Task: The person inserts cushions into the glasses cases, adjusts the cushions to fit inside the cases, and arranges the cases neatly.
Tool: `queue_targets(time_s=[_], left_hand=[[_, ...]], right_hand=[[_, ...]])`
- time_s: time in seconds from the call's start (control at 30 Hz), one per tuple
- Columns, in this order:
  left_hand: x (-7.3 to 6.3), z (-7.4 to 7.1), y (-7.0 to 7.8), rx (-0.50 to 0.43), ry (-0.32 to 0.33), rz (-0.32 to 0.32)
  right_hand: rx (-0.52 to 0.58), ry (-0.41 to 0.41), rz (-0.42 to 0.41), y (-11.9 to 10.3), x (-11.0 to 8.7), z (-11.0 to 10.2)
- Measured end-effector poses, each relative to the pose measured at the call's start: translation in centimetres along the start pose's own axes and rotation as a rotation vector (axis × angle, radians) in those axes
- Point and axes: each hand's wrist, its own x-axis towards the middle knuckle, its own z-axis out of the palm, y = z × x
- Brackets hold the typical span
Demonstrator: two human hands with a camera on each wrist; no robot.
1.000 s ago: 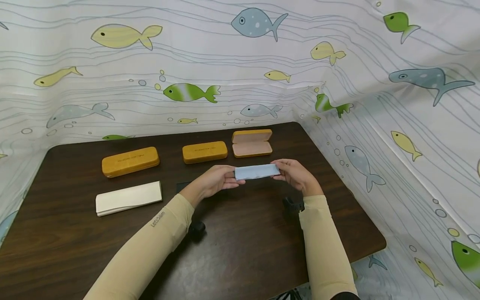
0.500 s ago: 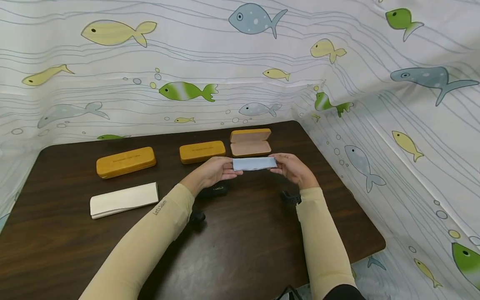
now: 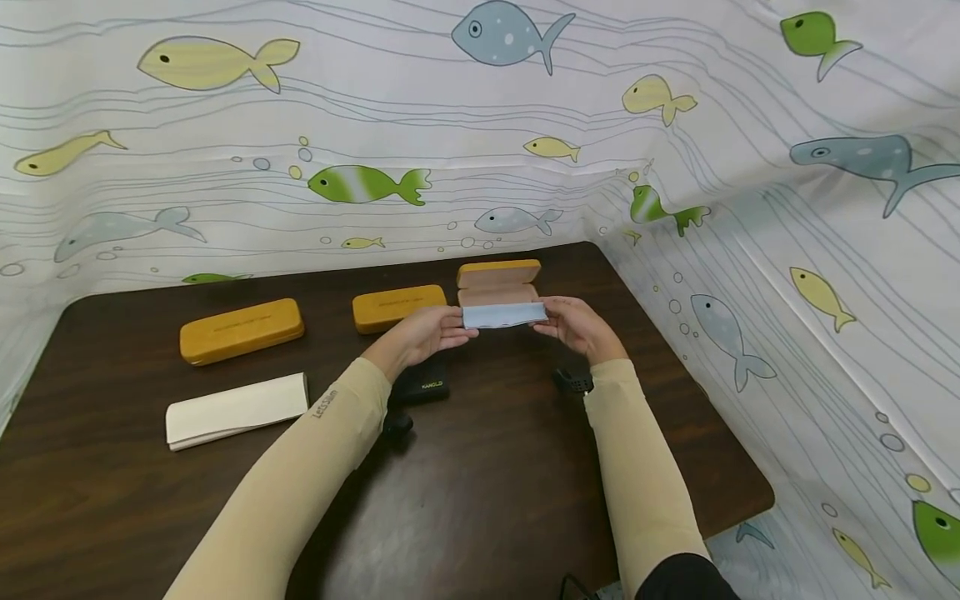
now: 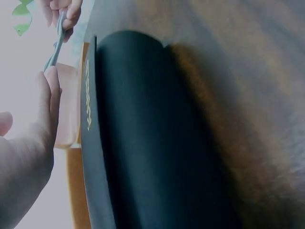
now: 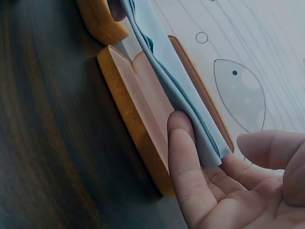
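Observation:
A light blue folded cloth (image 3: 504, 315), likely a glasses cloth, is stretched level in the air between both hands. My left hand (image 3: 420, 335) grips its left end. My right hand (image 3: 581, 327) holds the right end; in the right wrist view the cloth (image 5: 176, 86) lies between the fingers, with the thumb apart from it. Just behind and below is an open yellow glasses case (image 3: 498, 273) with pink lining (image 5: 143, 90), partly hidden by the cloth. Under my left wrist lies a black case (image 3: 429, 385) with small lettering, large in the left wrist view.
Two shut yellow glasses cases, one at the left (image 3: 242, 332) and one in the middle (image 3: 397, 307), lie along the back of the dark table (image 3: 480, 500). A folded cream-white piece (image 3: 236, 410) lies at the left. A fish-patterned curtain (image 3: 420, 100) borders the back and right.
Both hands have carried the blue cloth forward and slightly left, up to the front of the open case. The black case shows more from behind my left wrist.

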Motion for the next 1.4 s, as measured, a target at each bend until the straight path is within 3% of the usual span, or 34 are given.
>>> queue_targets(time_s=[0.4, 0.63, 0.93, 1.23, 1.4], left_hand=[[2.2, -0.6, 0.3, -0.069, 0.044, 0.000], [2.9, -0.3, 0.7, -0.054, 0.049, 0.008], [3.3, -0.1, 1.1, -0.022, 0.128, -0.016], [2.8, 0.7, 1.5, 0.067, 0.202, -0.001], [2.5, 0.8, 1.4, 0.128, 0.210, 0.005]], right_hand=[[-0.021, 0.031, 0.038, -0.9, 3.0, -0.1], [-0.063, 0.068, 0.058, -1.4, 4.0, 0.0], [-0.098, 0.080, 0.097, -1.5, 5.5, 0.3], [-0.307, 0.066, 0.076, -1.9, 5.3, 1.0], [-0.460, 0.040, 0.054, -2.4, 4.7, 1.2]])
